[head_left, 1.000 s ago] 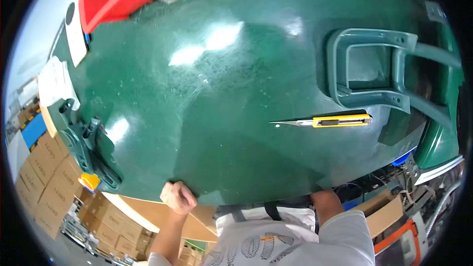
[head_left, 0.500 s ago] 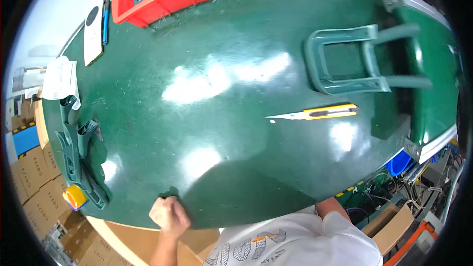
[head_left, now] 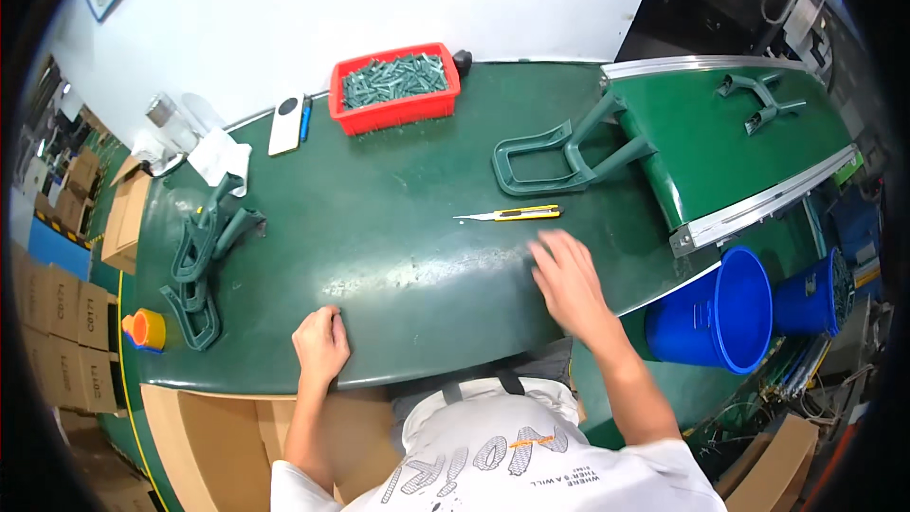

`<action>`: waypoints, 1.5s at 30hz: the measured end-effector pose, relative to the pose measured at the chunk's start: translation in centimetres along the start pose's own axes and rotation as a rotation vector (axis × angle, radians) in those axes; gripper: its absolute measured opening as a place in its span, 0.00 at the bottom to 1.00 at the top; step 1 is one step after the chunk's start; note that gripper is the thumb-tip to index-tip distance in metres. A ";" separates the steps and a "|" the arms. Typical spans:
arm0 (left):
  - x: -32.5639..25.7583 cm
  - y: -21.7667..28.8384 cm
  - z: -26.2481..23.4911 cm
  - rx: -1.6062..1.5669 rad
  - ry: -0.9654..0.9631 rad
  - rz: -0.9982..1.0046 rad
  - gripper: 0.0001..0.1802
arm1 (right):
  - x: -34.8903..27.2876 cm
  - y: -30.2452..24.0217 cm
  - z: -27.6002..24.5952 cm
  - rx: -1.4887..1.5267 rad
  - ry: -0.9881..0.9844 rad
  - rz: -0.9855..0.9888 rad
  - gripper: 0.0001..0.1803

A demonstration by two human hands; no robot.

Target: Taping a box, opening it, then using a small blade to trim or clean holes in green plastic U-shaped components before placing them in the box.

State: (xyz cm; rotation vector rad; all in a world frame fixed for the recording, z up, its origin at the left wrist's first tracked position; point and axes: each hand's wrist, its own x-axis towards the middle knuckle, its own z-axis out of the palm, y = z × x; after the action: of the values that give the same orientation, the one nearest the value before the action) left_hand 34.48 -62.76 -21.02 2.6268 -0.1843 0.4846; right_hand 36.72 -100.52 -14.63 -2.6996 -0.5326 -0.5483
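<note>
My left hand (head_left: 321,345) is closed in a fist at the front edge of the green table (head_left: 398,199), with nothing visible in it. Over the table to the right, my right hand (head_left: 571,283) is empty, its fingers slightly bent and apart. Just beyond its fingertips lies a yellow-handled utility knife (head_left: 526,213), blade toward the left. Further back, a dark green plastic frame (head_left: 540,182) lies with its two legs reaching to the conveyor belt's end. Several similar green parts (head_left: 194,261) are piled at the table's left side.
A red bin (head_left: 398,117) of small green pieces stands at the back, beside a white phone-like object (head_left: 285,125) and a blue pen (head_left: 305,119). Another green part (head_left: 761,102) lies on the conveyor belt (head_left: 711,152). Blue buckets (head_left: 711,318) stand right; an open carton (head_left: 213,436) is below the front edge.
The view has tilted up and widened, showing the wall, belt and buckets. My right hand has come up from beside my body to over the table. My left hand stays closed at the edge.
</note>
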 end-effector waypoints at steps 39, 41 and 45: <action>7.3 12.6 0.7 -1.430 0.527 -0.777 0.05 | 3.4 -5.8 4.9 1.200 -0.120 0.570 0.18; 6.9 13.2 1.1 -1.359 0.603 -0.724 0.05 | 3.7 -7.4 5.1 1.235 -0.196 0.520 0.24; 6.1 14.2 1.2 -1.209 0.640 -0.614 0.05 | 4.5 -8.0 6.0 1.106 -0.228 0.483 0.23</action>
State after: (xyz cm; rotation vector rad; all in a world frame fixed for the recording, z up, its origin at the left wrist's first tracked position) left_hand 37.51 -76.22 -13.91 1.1749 0.4077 0.6648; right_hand 39.07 -89.86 -15.93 -1.7060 -0.1266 0.1792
